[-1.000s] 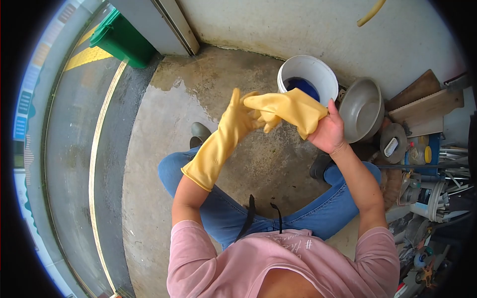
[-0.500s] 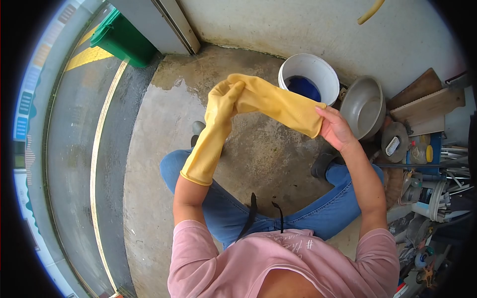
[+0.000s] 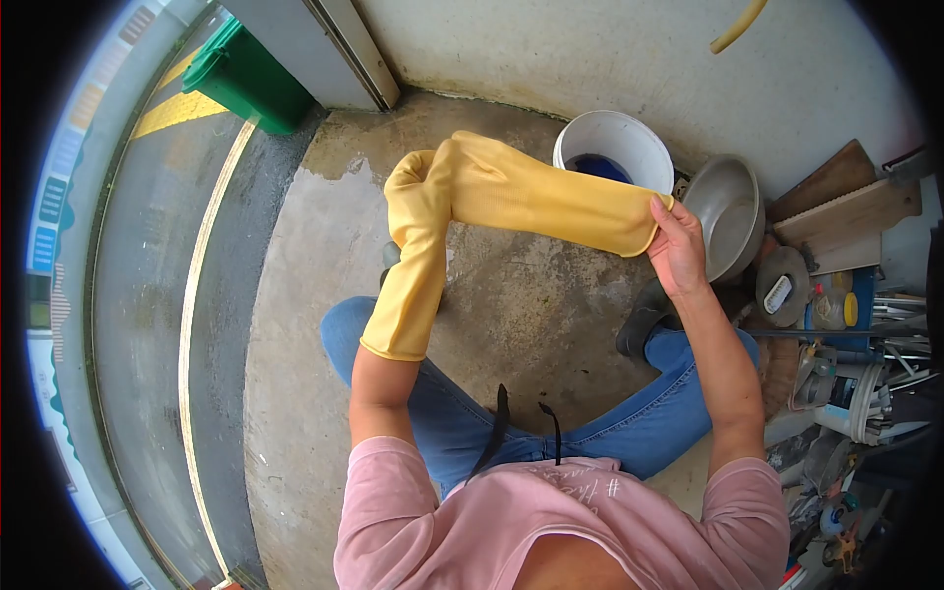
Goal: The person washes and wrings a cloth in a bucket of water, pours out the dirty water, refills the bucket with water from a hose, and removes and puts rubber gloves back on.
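My left hand (image 3: 418, 192) wears a long yellow rubber glove that reaches up the forearm. Its gloved fingers are closed on the finger end of a second yellow rubber glove (image 3: 551, 202). That second glove is stretched across in front of me, its cuff to the right. My bare right hand (image 3: 678, 246) pinches the cuff edge between thumb and fingers. Behind the cuff stands a white bucket (image 3: 615, 128) with something dark blue inside, partly covered by the glove.
A metal basin (image 3: 728, 216) leans by the wall, with wooden boards (image 3: 851, 206) beside it. Tools and containers crowd the right side, including a white pail (image 3: 851, 403). A green wheelie bin (image 3: 251, 79) stands upper left. A yellow hose end (image 3: 737, 29) hangs above.
The second glove has been pulled straighter and flatter between my hands. My right hand has shifted slightly right, and my left hand slightly left.
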`<state>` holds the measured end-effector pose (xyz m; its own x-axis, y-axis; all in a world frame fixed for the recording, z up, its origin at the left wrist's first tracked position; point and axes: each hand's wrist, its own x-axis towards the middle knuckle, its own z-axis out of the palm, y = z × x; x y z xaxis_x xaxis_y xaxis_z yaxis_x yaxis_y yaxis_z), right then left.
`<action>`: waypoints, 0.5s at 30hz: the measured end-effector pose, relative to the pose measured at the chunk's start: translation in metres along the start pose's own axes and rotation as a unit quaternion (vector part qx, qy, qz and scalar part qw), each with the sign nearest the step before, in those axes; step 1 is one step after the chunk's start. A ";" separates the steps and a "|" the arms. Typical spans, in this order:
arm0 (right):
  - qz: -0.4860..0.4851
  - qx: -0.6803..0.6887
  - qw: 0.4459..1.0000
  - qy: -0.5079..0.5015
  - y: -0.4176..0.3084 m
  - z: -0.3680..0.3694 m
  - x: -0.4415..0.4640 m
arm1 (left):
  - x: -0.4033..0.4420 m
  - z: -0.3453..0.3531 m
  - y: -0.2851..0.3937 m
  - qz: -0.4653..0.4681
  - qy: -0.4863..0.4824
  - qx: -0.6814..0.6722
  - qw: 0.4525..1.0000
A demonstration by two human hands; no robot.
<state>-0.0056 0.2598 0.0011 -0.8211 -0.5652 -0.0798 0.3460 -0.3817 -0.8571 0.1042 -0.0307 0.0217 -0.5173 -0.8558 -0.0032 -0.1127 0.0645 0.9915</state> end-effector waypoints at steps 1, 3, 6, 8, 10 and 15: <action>-0.012 -0.005 1.000 0.001 0.000 -0.001 0.000 | 0.000 0.000 -0.002 0.029 0.010 0.011 0.999; -0.037 -0.018 0.999 0.015 0.001 -0.001 0.001 | 0.001 0.000 -0.007 0.102 0.016 0.072 0.992; -0.071 -0.032 0.996 0.052 0.002 0.000 -0.001 | -0.002 0.002 -0.002 0.092 0.002 0.080 0.993; -0.086 -0.029 0.994 0.068 0.001 0.002 0.000 | -0.008 0.003 0.012 -0.032 -0.030 -0.021 0.999; -0.093 -0.032 0.991 0.095 0.004 0.001 0.001 | -0.002 0.004 -0.002 -0.092 -0.025 -0.105 0.990; -0.108 -0.039 0.986 0.120 0.001 0.003 0.002 | 0.002 0.011 -0.011 -0.127 0.016 -0.192 0.973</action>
<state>-0.0052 0.2562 0.0016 -0.9587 -0.2844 -0.0007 0.1225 -0.4109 -0.9034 0.0953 -0.0273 0.0091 -0.4870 -0.8351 -0.2558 0.0961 -0.3423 0.9347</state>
